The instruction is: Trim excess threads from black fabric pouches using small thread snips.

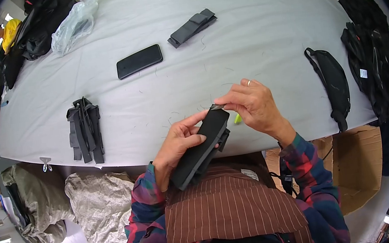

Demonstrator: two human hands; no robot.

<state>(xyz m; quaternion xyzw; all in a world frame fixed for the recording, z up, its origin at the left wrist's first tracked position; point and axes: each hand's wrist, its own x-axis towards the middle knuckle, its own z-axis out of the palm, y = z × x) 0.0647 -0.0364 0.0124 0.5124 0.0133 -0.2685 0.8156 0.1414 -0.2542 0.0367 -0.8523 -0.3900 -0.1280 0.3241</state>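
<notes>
My left hand (183,140) is closed around a long black fabric pouch (201,145), its thumb lying along the top side. The pouch slants from my apron up over the table's near edge, with loose flaps along its right side. At its upper end my right hand (254,106), with a ring on one finger, is closed in a pinch. A dark, pointed tip (217,106) shows at those fingertips, and a yellow-green piece (238,118) pokes out below the palm. Together they look like small thread snips, mostly hidden by the hand.
On the grey-covered table (118,102) lie a black phone (139,61), a folded dark strap piece (192,27), a bundle of straps (85,131), a black waist bag (331,86) and thread scraps. Black bags (374,58) pile up right. A cardboard box (358,169) stands below.
</notes>
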